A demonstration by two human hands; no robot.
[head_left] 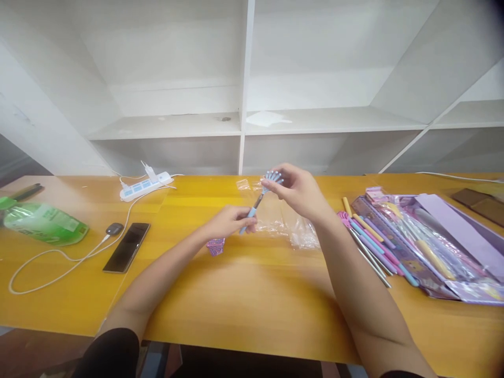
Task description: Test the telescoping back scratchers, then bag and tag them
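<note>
A light blue back scratcher [258, 200] with a metal shaft is held slantwise above the table between my two hands. My left hand [227, 221] is closed round its blue handle at the lower end. At the upper end, the fingers of my right hand [301, 188] pinch the claw-shaped head. Clear plastic bags [304, 233] lie on the table beneath and behind the hands. Just below my left hand is a small purple printed card or packet [216, 247], partly hidden by the hand.
On the right, a purple box [437, 283] holds plastic-wrapped sticks, with several coloured back scratchers [374, 239] beside it. To the left are a phone [126, 248], a white cable, a power strip [145, 186] and a green bottle [45, 223]. White shelving [334, 119] rises behind the table.
</note>
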